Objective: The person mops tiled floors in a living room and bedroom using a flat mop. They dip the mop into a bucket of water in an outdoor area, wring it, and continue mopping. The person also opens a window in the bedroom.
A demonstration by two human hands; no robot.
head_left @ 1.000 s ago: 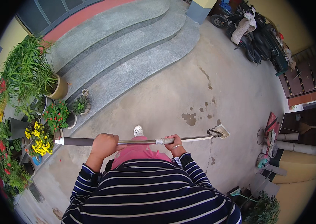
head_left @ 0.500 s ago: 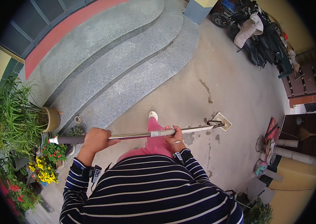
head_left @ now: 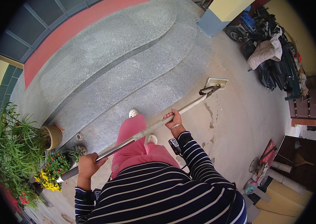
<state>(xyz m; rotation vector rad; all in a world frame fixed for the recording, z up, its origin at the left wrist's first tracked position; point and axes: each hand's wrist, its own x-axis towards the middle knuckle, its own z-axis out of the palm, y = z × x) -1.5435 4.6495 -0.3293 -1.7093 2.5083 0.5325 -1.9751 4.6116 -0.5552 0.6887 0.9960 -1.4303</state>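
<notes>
Where the tan flowerpot sits at half past eight, with yellow flowers below it at eight, the plants hug the side of the stone steps, probably so nobody trips over them. At eight too, nearer the middle, your left hand is closed around the mop, where its dark sleeve meets the metal shaft; gripping near that end likely gives you leverage to steer. The pole slants toward two o'clock, above your pink trousers. Close to the centre, your right hand is also curled fully around the pole's grey part (a bracelet rings that wrist), so the wide spacing seems meant to share the weight. Out at two o'clock, the mop's pale rectangular head is over the concrete floor, near the steps' rounded edge; whether it presses down cannot be told from this angle. Farther out at two, motorbikes stand near the wall, a quilted cover draped over them, perhaps to shield a seat.
</notes>
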